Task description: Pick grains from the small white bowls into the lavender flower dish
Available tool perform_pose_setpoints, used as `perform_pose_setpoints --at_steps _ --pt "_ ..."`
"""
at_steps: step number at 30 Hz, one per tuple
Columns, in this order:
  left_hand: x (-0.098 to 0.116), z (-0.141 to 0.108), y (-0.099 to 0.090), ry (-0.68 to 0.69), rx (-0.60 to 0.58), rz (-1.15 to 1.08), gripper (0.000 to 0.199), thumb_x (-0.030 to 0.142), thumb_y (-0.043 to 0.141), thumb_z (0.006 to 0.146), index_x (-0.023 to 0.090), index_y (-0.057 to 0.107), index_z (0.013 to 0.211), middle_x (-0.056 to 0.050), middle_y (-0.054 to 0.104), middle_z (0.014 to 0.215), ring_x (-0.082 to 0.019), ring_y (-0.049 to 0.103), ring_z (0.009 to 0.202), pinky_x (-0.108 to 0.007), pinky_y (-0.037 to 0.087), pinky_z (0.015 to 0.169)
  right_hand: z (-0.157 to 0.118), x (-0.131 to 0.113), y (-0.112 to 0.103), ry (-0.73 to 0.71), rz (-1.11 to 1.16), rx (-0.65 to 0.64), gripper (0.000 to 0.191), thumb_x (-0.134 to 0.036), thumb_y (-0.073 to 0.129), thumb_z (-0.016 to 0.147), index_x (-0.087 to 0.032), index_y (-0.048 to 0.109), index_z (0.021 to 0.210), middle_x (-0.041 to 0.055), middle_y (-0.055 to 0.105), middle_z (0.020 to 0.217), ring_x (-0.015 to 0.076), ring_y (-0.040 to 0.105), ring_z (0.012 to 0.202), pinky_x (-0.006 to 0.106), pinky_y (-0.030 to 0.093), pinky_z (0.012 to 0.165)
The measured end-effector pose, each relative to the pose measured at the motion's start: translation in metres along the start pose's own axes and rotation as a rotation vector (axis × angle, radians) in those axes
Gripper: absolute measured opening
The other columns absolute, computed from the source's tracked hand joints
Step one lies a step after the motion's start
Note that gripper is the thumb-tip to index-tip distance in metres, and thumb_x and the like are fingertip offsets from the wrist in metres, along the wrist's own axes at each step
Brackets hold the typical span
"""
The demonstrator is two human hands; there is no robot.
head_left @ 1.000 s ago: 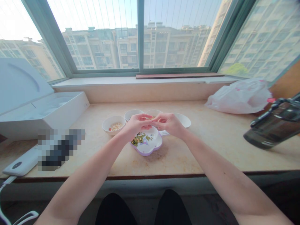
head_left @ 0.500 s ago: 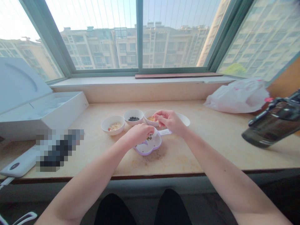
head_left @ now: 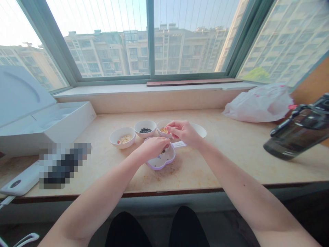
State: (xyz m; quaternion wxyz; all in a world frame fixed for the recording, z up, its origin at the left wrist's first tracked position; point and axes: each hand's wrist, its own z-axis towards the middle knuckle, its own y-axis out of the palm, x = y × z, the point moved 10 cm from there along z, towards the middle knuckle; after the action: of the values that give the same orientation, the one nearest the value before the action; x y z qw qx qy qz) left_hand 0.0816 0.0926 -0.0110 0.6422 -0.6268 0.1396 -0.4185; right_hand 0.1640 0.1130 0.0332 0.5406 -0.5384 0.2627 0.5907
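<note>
Over the purple-rimmed dish [head_left: 161,164], which holds some small dark pieces, my left hand [head_left: 155,147] is closed, fingertips down; what it pinches is hidden. My right hand [head_left: 183,133] is pinched at the near right side of a white bowl of yellow grains [head_left: 163,130]; anything between its fingertips is too small to name. Beside that bowl stands one with black beans [head_left: 145,130], and farther left one with pale flat pieces [head_left: 125,139]. A white plate [head_left: 199,130] lies partly behind my right hand.
An open white box [head_left: 69,120] stands at the left, with a white device [head_left: 22,181] in front. On the right are a plastic bag [head_left: 258,104] and a dark bottle [head_left: 295,133] lying tilted. The table's front edge [head_left: 169,192] runs before my knees.
My left hand has shifted slightly right over the dish, covering more of the dark pieces. My right hand stays pinched near the yellow grains. The whole view has moved slightly.
</note>
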Motion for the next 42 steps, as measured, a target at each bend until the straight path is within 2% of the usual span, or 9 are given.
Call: perform_pose_setpoints --at_steps 11,14,17,20,24,29,32,36,42 --pt "-0.009 -0.008 -0.028 -0.011 0.126 -0.24 0.013 0.015 0.047 0.093 0.021 0.048 0.081 -0.001 0.055 0.078 -0.017 0.049 0.071 -0.03 0.031 0.065 -0.007 0.007 0.015 0.165 0.416 -0.215 0.028 -0.042 0.079 0.076 -0.016 0.07 0.083 -0.0021 0.058 0.068 0.0062 0.04 0.053 0.022 0.029 0.05" --pt "-0.015 -0.011 -0.036 -0.136 0.149 -0.457 0.009 0.016 0.051 0.09 0.021 0.049 0.083 0.0 0.055 0.078 -0.015 0.049 0.071 -0.028 0.033 0.065 -0.01 0.009 0.021 0.219 0.433 -0.277 0.029 -0.042 0.08 0.073 -0.016 0.068 0.079 -0.0035 0.053 0.063 0.0065 0.039 0.052 0.022 0.028 0.05" --pt "-0.009 -0.012 -0.036 -0.167 0.108 -0.846 0.009 0.021 0.056 0.091 0.021 0.049 0.086 0.004 0.048 0.069 -0.011 0.044 0.063 -0.026 0.033 0.062 -0.005 0.005 0.005 0.159 0.386 -0.156 0.031 -0.045 0.078 0.073 -0.017 0.067 0.08 -0.0038 0.052 0.062 0.0076 0.039 0.052 0.023 0.029 0.049" --pt "-0.001 -0.013 -0.04 -0.149 0.093 -1.23 0.024 0.028 0.07 0.085 0.02 0.047 0.087 0.005 0.045 0.07 -0.009 0.044 0.061 -0.024 0.033 0.061 0.002 -0.003 -0.035 0.031 0.116 0.116 0.027 -0.045 0.071 0.078 -0.018 0.068 0.079 -0.0023 0.055 0.063 0.0095 0.041 0.053 0.025 0.031 0.051" --pt "0.003 -0.015 -0.045 -0.155 0.091 -1.506 0.032 0.024 0.079 0.077 0.02 0.049 0.086 0.004 0.045 0.077 -0.007 0.042 0.063 -0.023 0.034 0.061 -0.001 -0.009 -0.086 0.05 -0.654 0.417 0.015 -0.031 0.067 0.079 -0.018 0.072 0.074 0.0058 0.07 0.073 0.0172 0.058 0.067 0.03 0.041 0.063" --pt "0.004 -0.016 -0.044 -0.159 0.072 -1.631 0.029 0.019 0.079 0.077 0.019 0.052 0.087 0.003 0.046 0.082 -0.006 0.04 0.063 -0.022 0.034 0.061 -0.004 0.027 -0.104 0.339 -1.052 0.285 0.014 -0.025 0.065 0.077 -0.02 0.078 0.078 0.01 0.077 0.085 0.0235 0.067 0.077 0.031 0.043 0.064" --pt "0.005 -0.015 -0.042 -0.166 0.061 -1.65 0.028 0.018 0.079 0.077 0.019 0.053 0.086 0.003 0.047 0.082 -0.006 0.04 0.063 -0.022 0.034 0.061 -0.003 0.032 -0.1 0.344 -1.045 0.235 0.015 -0.027 0.067 0.077 -0.021 0.08 0.081 0.0093 0.078 0.086 0.0236 0.069 0.079 0.03 0.045 0.067" --pt "0.004 -0.015 -0.041 -0.162 0.06 -1.663 0.028 0.018 0.08 0.077 0.019 0.054 0.087 0.003 0.047 0.082 -0.006 0.041 0.064 -0.021 0.035 0.061 0.001 0.004 -0.08 0.093 -0.768 0.31 0.023 -0.035 0.065 0.083 -0.018 0.079 0.091 0.0077 0.075 0.085 0.02 0.065 0.075 0.031 0.047 0.069" --pt "0.001 -0.014 -0.04 -0.174 0.089 -1.631 0.029 0.019 0.082 0.076 0.018 0.055 0.087 0.003 0.049 0.08 -0.006 0.045 0.065 -0.02 0.036 0.061 -0.004 -0.012 -0.008 -0.029 -0.048 -0.026 0.037 -0.048 0.078 0.076 -0.018 0.074 0.098 0.0016 0.069 0.077 0.0112 0.057 0.059 0.025 0.043 0.054"
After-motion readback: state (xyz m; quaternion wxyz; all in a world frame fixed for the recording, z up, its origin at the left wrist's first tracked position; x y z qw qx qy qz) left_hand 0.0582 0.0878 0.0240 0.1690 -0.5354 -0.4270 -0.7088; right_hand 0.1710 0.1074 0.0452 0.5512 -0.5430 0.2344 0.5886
